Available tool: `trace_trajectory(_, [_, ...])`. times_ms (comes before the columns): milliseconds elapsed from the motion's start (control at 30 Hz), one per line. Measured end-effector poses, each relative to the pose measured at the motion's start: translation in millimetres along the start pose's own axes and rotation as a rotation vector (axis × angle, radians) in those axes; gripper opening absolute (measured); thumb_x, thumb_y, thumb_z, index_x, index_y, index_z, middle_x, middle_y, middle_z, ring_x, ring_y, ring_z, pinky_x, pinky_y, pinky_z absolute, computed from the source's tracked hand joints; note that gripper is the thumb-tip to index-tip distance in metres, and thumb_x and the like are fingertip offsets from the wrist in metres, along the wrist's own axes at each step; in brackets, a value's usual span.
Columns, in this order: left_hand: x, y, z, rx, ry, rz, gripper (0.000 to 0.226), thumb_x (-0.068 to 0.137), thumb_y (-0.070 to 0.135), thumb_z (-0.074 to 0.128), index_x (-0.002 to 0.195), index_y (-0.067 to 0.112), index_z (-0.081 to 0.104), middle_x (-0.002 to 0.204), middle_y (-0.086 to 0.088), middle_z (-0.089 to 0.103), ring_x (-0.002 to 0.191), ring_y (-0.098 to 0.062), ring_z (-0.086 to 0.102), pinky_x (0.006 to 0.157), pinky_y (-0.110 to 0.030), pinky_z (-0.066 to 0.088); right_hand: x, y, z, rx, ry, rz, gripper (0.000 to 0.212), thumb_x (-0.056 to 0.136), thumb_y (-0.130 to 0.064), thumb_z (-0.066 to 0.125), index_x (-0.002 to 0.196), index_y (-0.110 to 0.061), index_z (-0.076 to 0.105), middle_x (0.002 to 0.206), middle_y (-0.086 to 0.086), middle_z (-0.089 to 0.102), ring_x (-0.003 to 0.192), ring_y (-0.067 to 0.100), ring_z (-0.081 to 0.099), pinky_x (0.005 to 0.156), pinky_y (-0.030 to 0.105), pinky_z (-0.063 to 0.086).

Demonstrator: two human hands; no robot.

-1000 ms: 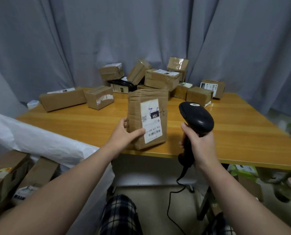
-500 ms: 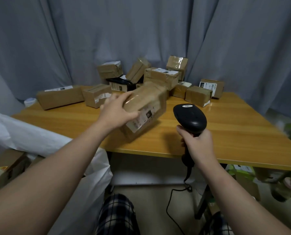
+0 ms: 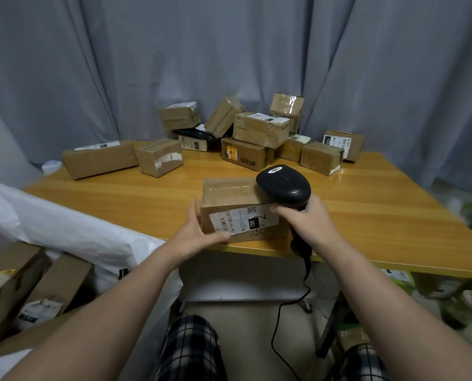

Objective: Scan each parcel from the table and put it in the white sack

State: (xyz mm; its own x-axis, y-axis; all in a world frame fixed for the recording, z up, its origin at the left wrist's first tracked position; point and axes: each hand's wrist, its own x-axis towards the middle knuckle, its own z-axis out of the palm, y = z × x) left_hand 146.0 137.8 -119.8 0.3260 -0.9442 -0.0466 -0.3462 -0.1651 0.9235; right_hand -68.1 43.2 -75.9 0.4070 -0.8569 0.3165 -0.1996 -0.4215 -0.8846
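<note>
A brown cardboard parcel (image 3: 229,199) lies on the wooden table (image 3: 380,215) near its front edge, with its white label (image 3: 243,220) on the side facing me. My left hand (image 3: 199,235) grips the parcel's left end, thumb up along the edge and fingers under the front. In my right hand (image 3: 309,218) is a black corded scanner (image 3: 284,185); its head hangs over the parcel's top right corner and hides it. The white sack (image 3: 64,229) stands open at the left, beside the table.
Several more taped parcels (image 3: 259,130) are piled at the back of the table against a grey curtain, with a long box (image 3: 100,159) at the back left. Cardboard boxes (image 3: 9,284) lie inside the sack. The scanner cable (image 3: 287,306) hangs down below the table edge.
The parcel, held upright a second ago, was tipped over and now lies flat at the table's front edge. The scanner has moved left, over the parcel.
</note>
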Motion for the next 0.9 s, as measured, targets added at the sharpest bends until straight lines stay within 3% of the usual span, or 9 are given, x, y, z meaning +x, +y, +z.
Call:
trace_trajectory(67, [0.1, -2.5, -0.1, 0.04, -0.013, 0.012, 0.082, 0.08, 0.02, 0.075, 0.145, 0.016, 0.025, 0.133, 0.003, 0.052, 0.119, -0.013, 0.051, 0.087, -0.015, 0.042, 0.5, 0.6, 1.3, 0.058, -0.005, 0.047, 0.033, 0.08, -0.014, 0.074, 0.111, -0.019, 0.062, 0.098, -0.01, 0.063, 0.091, -0.001, 0.055, 0.065, 0.006, 0.04])
trace_trajectory(167, [8.8, 21.2, -13.3, -0.039, 0.069, 0.106, 0.054, 0.087, 0.022, 0.066, 0.134, 0.018, 0.039, 0.12, 0.006, 0.056, 0.109, -0.014, 0.058, 0.081, -0.026, 0.054, -1.2, 1.0, 1.0, 0.21, 0.049, 0.1, 0.022, 0.083, -0.013, 0.072, 0.091, -0.03, 0.06, 0.091, -0.014, 0.061, 0.086, -0.003, 0.054, 0.066, 0.013, 0.041])
trace_trajectory(267, [17.9, 53.2, -23.9, -0.019, 0.122, 0.26, 0.04, 0.089, 0.025, 0.063, 0.126, 0.021, 0.047, 0.127, 0.0, 0.05, 0.109, -0.017, 0.058, 0.071, -0.026, 0.056, -4.7, 0.4, 2.5, 0.504, 0.104, 0.239, 0.018, 0.085, -0.01, 0.069, 0.09, -0.027, 0.063, 0.086, -0.006, 0.069, 0.081, 0.007, 0.064, 0.068, 0.024, 0.049])
trace_trajectory(367, [24.8, 77.5, -23.3, 0.184, 0.268, 0.415, 0.039, 0.088, 0.022, 0.067, 0.125, 0.023, 0.054, 0.123, 0.0, 0.044, 0.109, -0.011, 0.05, 0.086, -0.024, 0.049, -9.1, 9.3, 8.8, 0.796, 0.107, 0.456, 0.015, 0.085, -0.014, 0.067, 0.1, -0.012, 0.068, 0.088, 0.006, 0.074, 0.081, 0.021, 0.07, 0.066, 0.032, 0.054])
trace_trajectory(533, [26.2, 84.4, -11.9, 0.315, 0.342, 0.449, 0.039, 0.081, 0.026, 0.074, 0.116, 0.02, 0.061, 0.131, -0.002, 0.042, 0.126, -0.017, 0.042, 0.112, -0.037, 0.034, -11.6, 36.4, 25.2, 0.624, 0.176, 0.558, 0.027, 0.083, -0.017, 0.071, 0.108, -0.008, 0.066, 0.094, 0.008, 0.073, 0.089, 0.023, 0.068, 0.076, 0.034, 0.053])
trace_trajectory(667, [18.8, 73.4, 8.4, 0.152, 0.195, 0.409, 0.057, 0.079, 0.021, 0.076, 0.125, 0.034, 0.045, 0.154, -0.005, 0.017, 0.144, -0.021, 0.015, 0.117, -0.041, 0.018, -11.7, 44.8, 26.6, 0.474, 0.282, 0.491, 0.023, 0.08, -0.02, 0.074, 0.102, -0.018, 0.066, 0.101, 0.003, 0.071, 0.099, 0.021, 0.065, 0.094, 0.042, 0.05])
trace_trajectory(767, [19.4, 55.3, 19.9, -0.018, 0.171, 0.316, 0.096, 0.073, 0.022, 0.08, 0.136, 0.051, 0.012, 0.153, -0.005, 0.016, 0.141, -0.025, 0.024, 0.112, -0.054, 0.031, -13.8, 40.5, 23.5, 0.485, 0.225, 0.429, 0.011, 0.084, -0.016, 0.07, 0.094, -0.02, 0.066, 0.098, 0.002, 0.072, 0.096, 0.018, 0.066, 0.089, 0.037, 0.052])
trace_trajectory(833, [19.8, 44.6, 22.6, -0.092, 0.104, 0.201, 0.117, 0.075, 0.016, 0.079, 0.144, 0.046, -0.011, 0.154, -0.008, 0.023, 0.137, -0.024, 0.034, 0.109, -0.05, 0.036, -15.8, 38.6, 18.4, 0.497, 0.201, 0.405, 0.014, 0.085, -0.016, 0.07, 0.098, -0.013, 0.068, 0.097, 0.004, 0.072, 0.095, 0.018, 0.067, 0.085, 0.035, 0.053])
trace_trajectory(900, [19.6, 37.4, 23.6, -0.094, 0.054, 0.183, 0.118, 0.077, 0.009, 0.077, 0.149, 0.033, -0.013, 0.149, -0.005, 0.035, 0.132, -0.018, 0.041, 0.106, -0.039, 0.04, -17.6, 38.0, 11.4, 0.389, 0.233, 0.354, 0.013, 0.083, -0.018, 0.072, 0.094, -0.013, 0.069, 0.089, 0.001, 0.071, 0.09, 0.017, 0.065, 0.076, 0.03, 0.051])
